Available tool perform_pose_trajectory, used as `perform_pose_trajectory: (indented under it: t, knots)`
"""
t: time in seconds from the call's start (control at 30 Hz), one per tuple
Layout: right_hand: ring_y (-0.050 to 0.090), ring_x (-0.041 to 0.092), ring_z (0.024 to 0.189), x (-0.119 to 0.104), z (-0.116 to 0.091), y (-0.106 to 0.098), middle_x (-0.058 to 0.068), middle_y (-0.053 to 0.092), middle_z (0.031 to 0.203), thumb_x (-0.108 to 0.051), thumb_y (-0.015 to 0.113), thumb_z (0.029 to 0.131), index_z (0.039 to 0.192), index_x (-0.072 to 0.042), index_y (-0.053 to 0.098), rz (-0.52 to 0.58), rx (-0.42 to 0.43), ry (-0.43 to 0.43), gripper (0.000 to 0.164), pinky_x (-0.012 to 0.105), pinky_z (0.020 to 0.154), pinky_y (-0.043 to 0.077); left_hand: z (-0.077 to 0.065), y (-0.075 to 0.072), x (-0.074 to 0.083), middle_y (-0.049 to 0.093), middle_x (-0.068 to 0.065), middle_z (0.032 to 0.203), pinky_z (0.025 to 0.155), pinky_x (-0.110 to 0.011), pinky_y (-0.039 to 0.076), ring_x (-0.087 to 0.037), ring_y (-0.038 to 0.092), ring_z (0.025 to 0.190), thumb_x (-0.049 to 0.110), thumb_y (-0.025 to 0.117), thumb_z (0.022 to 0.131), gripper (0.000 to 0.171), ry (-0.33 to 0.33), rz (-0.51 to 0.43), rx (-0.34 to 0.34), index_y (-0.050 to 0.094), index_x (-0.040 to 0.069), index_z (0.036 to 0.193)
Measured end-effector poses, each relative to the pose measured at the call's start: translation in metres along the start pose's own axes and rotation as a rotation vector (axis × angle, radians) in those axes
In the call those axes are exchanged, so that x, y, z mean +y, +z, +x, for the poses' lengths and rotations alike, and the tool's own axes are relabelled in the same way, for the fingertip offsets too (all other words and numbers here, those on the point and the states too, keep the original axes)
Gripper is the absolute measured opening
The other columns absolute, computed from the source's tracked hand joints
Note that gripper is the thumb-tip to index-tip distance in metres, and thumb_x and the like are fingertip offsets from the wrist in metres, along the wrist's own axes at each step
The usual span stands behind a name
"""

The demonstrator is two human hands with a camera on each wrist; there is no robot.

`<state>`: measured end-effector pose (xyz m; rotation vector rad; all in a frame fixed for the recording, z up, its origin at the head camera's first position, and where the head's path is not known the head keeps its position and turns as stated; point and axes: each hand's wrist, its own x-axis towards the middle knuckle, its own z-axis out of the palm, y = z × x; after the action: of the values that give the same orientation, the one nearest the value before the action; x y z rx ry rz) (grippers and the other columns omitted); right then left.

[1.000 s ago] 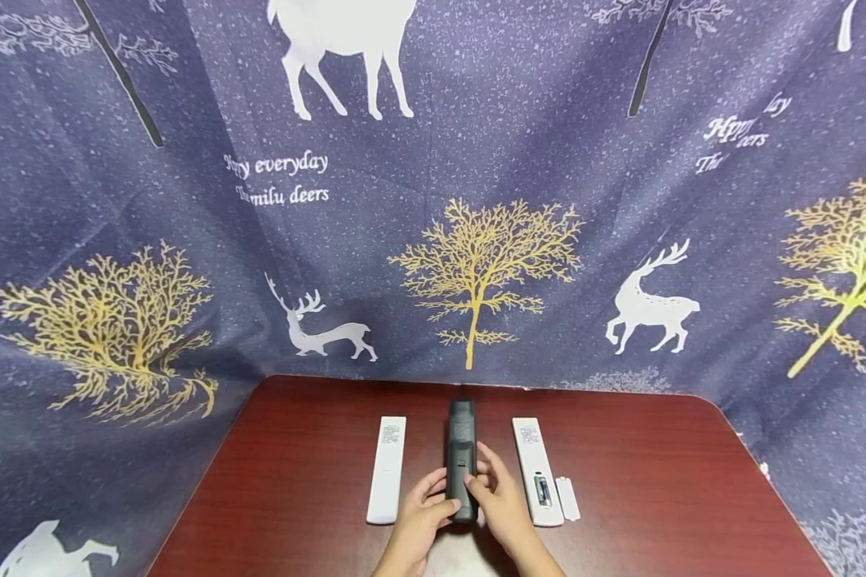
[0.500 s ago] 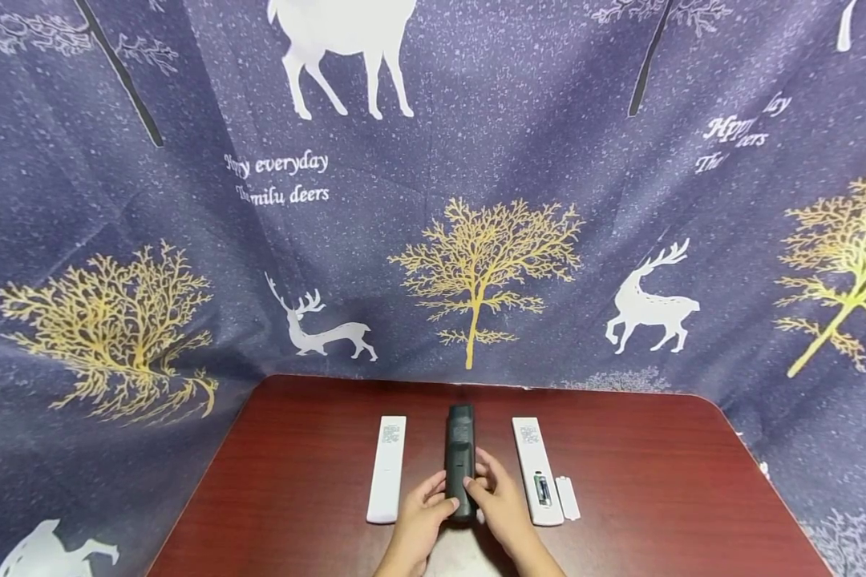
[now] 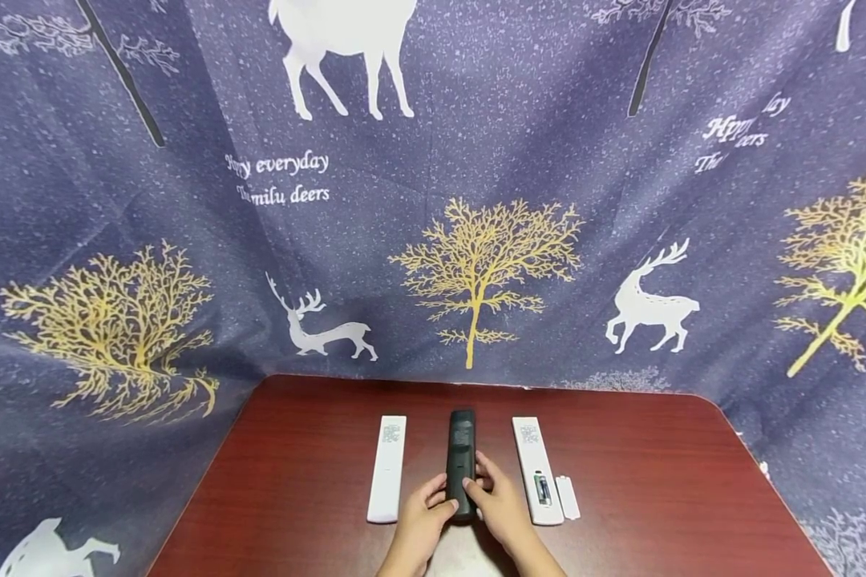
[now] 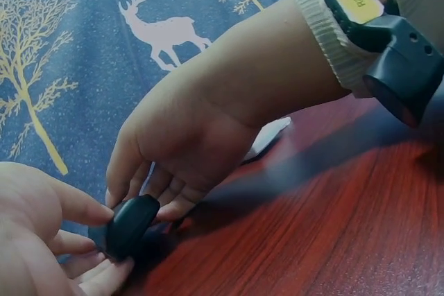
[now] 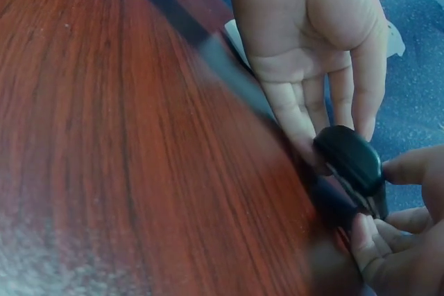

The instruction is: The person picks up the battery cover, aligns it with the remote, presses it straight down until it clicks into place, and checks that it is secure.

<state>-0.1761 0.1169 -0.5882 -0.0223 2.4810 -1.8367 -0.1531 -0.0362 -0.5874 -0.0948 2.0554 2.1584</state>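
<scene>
A black remote control [image 3: 461,457] lies back side up between both hands at the middle of the table, its long axis pointing away from me. My left hand [image 3: 420,521] grips its near left edge, thumb on the back and fingers curled at the side. From the right, my right hand [image 3: 501,503] holds it too, thumb tip on the back below a small latch mark. In the left wrist view the rounded near end of the remote [image 4: 128,227] shows between the hands, close over the table. The right wrist view shows the same end [image 5: 350,161] pinched from both sides.
A white remote [image 3: 386,469] lies face down to the left. Another white remote [image 3: 536,469] lies to the right, its battery bay uncovered with a battery [image 3: 543,489] inside. Its white cover [image 3: 567,498] sits beside it. A patterned cloth [image 3: 433,160] hangs behind the red-brown table [image 3: 657,481].
The far end of the black remote has dipped slightly toward me. Both hands keep their hold, with the right fingers shifting a little nearer. The white remotes have not moved.
</scene>
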Motion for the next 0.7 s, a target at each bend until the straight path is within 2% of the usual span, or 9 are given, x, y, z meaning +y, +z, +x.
perform_pose_trajectory:
  t: [0.17, 0.43, 0.7]
  knots:
    - [0.064, 0.022, 0.102, 0.0009, 0.0027, -0.0004, 0.025, 0.065, 0.127, -0.017, 0.067, 0.094, 0.148, 0.008, 0.041, -0.003, -0.012, -0.006, 0.065, 0.022, 0.076, 0.052, 0.0, 0.0014, -0.0012, 0.065, -0.031, 0.125, 0.088, -0.028, 0.057, -0.031, 0.067, 0.114, 0.002, 0.065, 0.089, 0.057, 0.022, 0.026, 0.005, 0.047, -0.016, 0.14]
    - [0.065, 0.028, 0.104, 0.0033, 0.007, -0.001, 0.03, 0.061, 0.128, -0.014, 0.067, 0.094, 0.147, 0.012, 0.041, -0.028, -0.022, -0.018, 0.065, 0.022, 0.078, 0.053, 0.0004, 0.0034, -0.0023, 0.068, -0.023, 0.118, 0.085, -0.033, 0.058, -0.03, 0.069, 0.106, 0.005, 0.069, 0.088, 0.054, 0.049, 0.142, 0.043, 0.053, -0.011, 0.138]
    - [0.065, 0.029, 0.103, 0.0024, 0.0075, -0.0012, 0.027, 0.061, 0.123, -0.012, 0.066, 0.093, 0.146, 0.012, 0.043, -0.059, 0.003, -0.017, 0.063, 0.022, 0.078, 0.053, -0.0007, 0.0055, -0.0013, 0.07, -0.013, 0.111, 0.077, -0.022, 0.054, -0.02, 0.068, 0.098, 0.011, 0.072, 0.087, 0.052, 0.046, 0.276, 0.091, 0.06, -0.004, 0.134]
